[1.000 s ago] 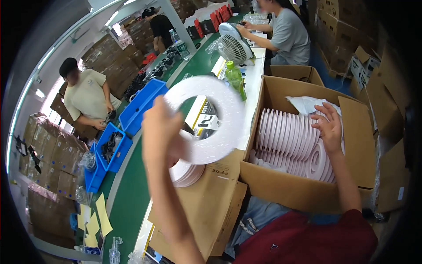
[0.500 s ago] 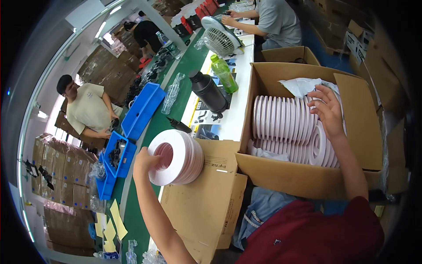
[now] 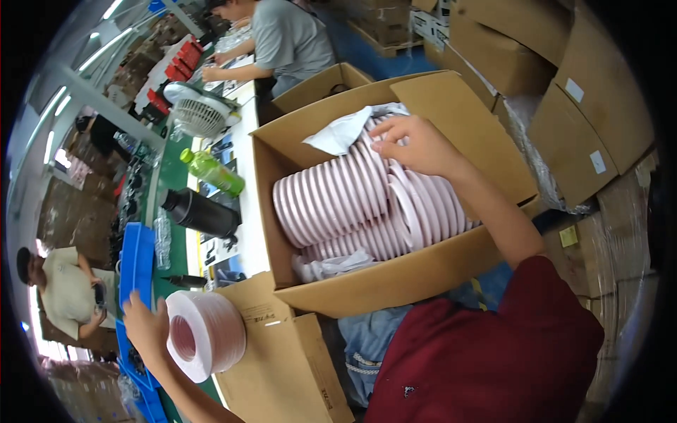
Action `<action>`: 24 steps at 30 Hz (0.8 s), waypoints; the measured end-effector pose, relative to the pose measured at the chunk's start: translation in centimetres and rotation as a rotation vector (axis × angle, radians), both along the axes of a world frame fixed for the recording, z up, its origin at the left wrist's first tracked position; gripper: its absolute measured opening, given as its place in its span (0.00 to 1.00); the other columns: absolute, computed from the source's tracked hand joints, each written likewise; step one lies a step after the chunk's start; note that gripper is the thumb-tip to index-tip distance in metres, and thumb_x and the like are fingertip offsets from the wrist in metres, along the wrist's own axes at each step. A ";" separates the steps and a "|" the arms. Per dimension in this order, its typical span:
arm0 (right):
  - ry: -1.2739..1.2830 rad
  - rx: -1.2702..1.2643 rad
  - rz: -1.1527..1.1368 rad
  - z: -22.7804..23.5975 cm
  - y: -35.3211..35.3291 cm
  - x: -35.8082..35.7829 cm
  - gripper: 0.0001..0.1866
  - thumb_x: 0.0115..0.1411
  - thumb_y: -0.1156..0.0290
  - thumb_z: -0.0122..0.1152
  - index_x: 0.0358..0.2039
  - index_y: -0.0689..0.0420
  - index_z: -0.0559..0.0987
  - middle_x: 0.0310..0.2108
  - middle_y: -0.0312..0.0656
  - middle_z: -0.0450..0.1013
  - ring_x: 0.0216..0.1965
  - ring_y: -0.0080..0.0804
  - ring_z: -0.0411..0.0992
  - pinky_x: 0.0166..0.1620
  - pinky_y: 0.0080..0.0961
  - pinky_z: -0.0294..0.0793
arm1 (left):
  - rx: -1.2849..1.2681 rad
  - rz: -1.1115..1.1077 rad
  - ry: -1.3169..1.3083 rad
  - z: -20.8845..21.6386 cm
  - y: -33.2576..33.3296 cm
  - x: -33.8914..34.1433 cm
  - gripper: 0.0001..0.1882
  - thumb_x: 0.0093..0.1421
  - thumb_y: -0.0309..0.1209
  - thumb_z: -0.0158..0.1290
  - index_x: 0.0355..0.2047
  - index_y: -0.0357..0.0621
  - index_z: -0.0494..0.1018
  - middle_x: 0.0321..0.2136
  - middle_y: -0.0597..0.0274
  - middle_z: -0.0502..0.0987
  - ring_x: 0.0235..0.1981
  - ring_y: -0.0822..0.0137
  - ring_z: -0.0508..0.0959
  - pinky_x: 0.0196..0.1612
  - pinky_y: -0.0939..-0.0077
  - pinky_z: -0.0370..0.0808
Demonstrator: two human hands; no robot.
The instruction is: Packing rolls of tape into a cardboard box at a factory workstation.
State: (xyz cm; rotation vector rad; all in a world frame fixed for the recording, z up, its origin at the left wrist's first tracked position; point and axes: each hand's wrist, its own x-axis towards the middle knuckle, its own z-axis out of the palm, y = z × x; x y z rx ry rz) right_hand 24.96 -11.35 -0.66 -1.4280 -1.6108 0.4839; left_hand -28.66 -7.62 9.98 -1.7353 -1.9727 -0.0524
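Note:
My left hand [image 3: 147, 328] is open beside a stack of white rings [image 3: 222, 331], its fingers spread and apart from the stack's near face. The stack lies on its side on a brown cardboard flap. My right hand [image 3: 416, 144] hovers over rows of white rings [image 3: 331, 201] in a large cardboard box [image 3: 367, 285]. Its fingers are loosely bent with gaps between them, and I see nothing held in them. A few rings at the right of the rows lean at a different angle. White wrapping [image 3: 340, 132] lies at the back of the box.
Left of the box stand a dark bottle [image 3: 201, 213], a green bottle [image 3: 213, 173] and a white fan [image 3: 197, 109]. Blue bins [image 3: 136, 261] line the green table's left side. A person in grey [image 3: 289, 39] sits at the far end; another [image 3: 67, 289] stands at left.
My left hand has come out of the stack's hole and moved left of it. My right hand has turned over the rings, its fingers more bent. The view has swung right.

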 end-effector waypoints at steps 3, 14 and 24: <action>-0.241 0.006 -0.045 -1.6 0.0 2.2 0.25 0.50 0.71 0.67 0.52 0.53 0.78 0.58 0.50 0.67 0.60 0.49 0.64 0.60 0.36 0.64 | 0.094 -0.609 -0.267 0.6 2.7 9.1 0.17 0.54 0.30 0.58 0.45 0.39 0.74 0.39 0.47 0.77 0.44 0.45 0.76 0.48 0.55 0.71; -0.510 -0.131 -0.265 -3.9 -1.2 2.3 0.29 0.52 0.65 0.66 0.57 0.50 0.74 0.67 0.53 0.52 0.69 0.54 0.46 0.67 0.50 0.45 | -1.399 -0.802 -0.716 -13.3 -0.1 36.3 0.36 0.60 0.60 0.52 0.38 0.30 0.80 0.27 0.52 0.79 0.33 0.62 0.78 0.42 0.68 0.73; -0.578 -0.219 -0.307 -3.3 -2.2 3.2 0.35 0.47 0.67 0.68 0.59 0.50 0.72 0.69 0.56 0.49 0.69 0.56 0.44 0.66 0.50 0.46 | -1.512 -0.753 -0.903 -18.5 0.6 37.5 0.39 0.58 0.60 0.54 0.43 0.27 0.76 0.32 0.54 0.78 0.35 0.64 0.76 0.42 0.70 0.72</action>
